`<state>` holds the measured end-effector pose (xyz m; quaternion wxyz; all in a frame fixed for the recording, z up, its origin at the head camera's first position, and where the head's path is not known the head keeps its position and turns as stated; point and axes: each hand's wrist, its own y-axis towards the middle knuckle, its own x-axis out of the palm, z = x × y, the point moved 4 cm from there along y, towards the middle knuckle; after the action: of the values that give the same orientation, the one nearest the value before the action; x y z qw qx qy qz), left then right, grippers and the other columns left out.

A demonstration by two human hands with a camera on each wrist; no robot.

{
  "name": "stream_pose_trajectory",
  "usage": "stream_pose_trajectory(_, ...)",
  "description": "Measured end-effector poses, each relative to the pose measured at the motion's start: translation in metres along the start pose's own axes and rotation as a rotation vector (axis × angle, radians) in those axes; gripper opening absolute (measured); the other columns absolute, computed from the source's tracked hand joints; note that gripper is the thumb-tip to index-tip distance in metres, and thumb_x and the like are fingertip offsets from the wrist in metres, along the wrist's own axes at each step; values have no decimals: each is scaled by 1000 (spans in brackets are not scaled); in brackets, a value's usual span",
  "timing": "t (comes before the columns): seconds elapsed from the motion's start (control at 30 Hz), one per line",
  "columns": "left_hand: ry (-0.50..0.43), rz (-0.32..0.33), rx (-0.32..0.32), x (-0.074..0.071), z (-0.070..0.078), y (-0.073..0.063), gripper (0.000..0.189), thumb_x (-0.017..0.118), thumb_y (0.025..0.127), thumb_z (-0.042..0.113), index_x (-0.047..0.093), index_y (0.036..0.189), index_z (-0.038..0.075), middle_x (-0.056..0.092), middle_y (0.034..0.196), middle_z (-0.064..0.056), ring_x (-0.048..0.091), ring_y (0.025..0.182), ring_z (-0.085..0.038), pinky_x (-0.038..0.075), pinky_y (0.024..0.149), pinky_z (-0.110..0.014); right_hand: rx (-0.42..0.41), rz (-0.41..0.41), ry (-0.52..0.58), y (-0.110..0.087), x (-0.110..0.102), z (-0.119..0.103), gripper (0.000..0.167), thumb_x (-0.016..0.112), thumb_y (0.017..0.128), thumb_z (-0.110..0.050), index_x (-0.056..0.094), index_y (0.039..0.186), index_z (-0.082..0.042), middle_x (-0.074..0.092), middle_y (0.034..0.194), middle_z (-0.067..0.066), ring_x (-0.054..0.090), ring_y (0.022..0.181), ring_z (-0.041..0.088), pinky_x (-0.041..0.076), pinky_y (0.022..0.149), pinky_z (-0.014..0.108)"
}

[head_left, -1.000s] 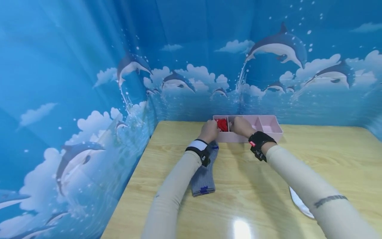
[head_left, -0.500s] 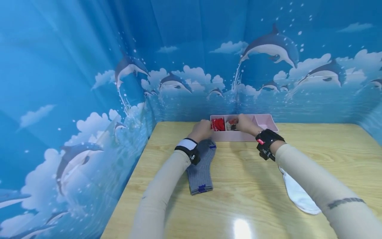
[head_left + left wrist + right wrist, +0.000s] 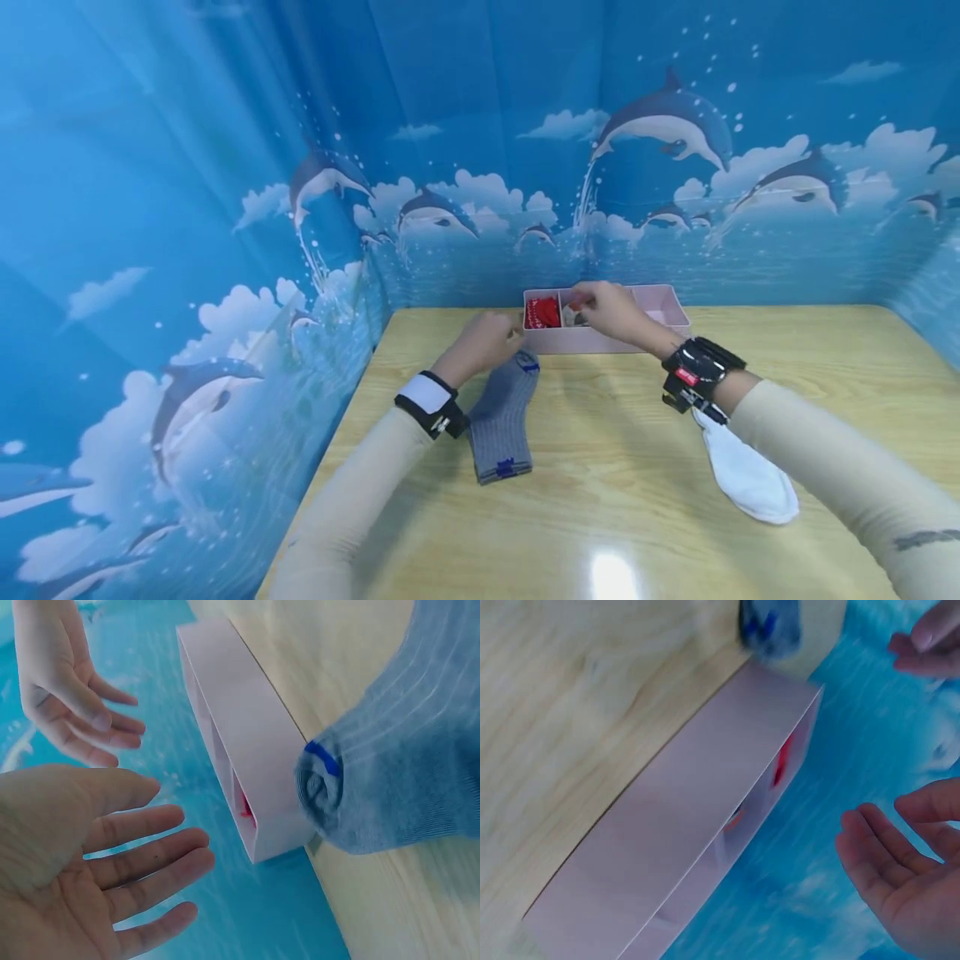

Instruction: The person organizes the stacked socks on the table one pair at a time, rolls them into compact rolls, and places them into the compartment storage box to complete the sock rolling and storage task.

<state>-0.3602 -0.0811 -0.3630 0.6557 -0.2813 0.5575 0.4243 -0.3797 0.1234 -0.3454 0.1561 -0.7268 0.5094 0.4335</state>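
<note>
Both hands have drawn back from the pink box (image 3: pixel 600 340). Left hand (image 3: pixel 483 342) above grey sock (image 3: pixel 501 417), right hand (image 3: pixel 611 310) over box; both empty, fingers relaxed.

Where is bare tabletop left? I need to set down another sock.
Bare wood lies between the grey sock and white sock, and right of the pink tray. It is crowded at the tray's left end, by the left hand and right hand.

A white sock (image 3: pixel 746 477) lies on the wooden table (image 3: pixel 622 517) at about four o'clock. A blue dolphin-printed backdrop (image 3: pixel 225 167) stands from nine to three o'clock.
</note>
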Motion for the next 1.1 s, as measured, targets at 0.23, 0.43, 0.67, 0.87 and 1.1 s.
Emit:
stream_pose_trajectory(0.23,27,-75,36,8,8,-50,16,67,99,25,76,96,12,73,90,-1,66,80,-14,54,72,-30,-268,76,-96,-43,39,-46,27,60,94,3,71,119,0,74,110,16,71,101,30,58,86,45)
stream_pose_trajectory(0.43,-42,-206,55,25,5,-84,17,73,94,24,74,80,15,65,72,6,54,61,-6,45,59,-24,-423,-1,-151,-74,85,-63,21,74,90,-5,74,111,-4,76,105,8,73,98,23,59,84,38)
stream_pose_trajectory(0.67,-73,-368,54,48,4,-108,22,87,79,35,75,71,18,65,64,12,54,56,-3,45,56,-19,-543,-183,-208,-97,133,-65,16,78,87,-10,76,103,-9,76,97,2,73,88,15,58,77,26)
stream_pose_trajectory(0.87,-7,-381,66,64,6,-113,27,93,69,40,78,77,19,67,69,12,54,63,-4,45,61,-20,-586,-206,-270,-106,149,-59,19,81,84,-15,76,102,-13,76,95,0,71,85,11,57,75,24)
stream_pose_trajectory(1.1,2,-322,110,75,15,-114,36,95,63,29,74,90,18,64,77,11,53,68,-5,43,63,-19,-531,-180,-339,-112,149,-57,19,87,77,-22,72,86,-14,68,82,-2,61,70,8,51,62,21)
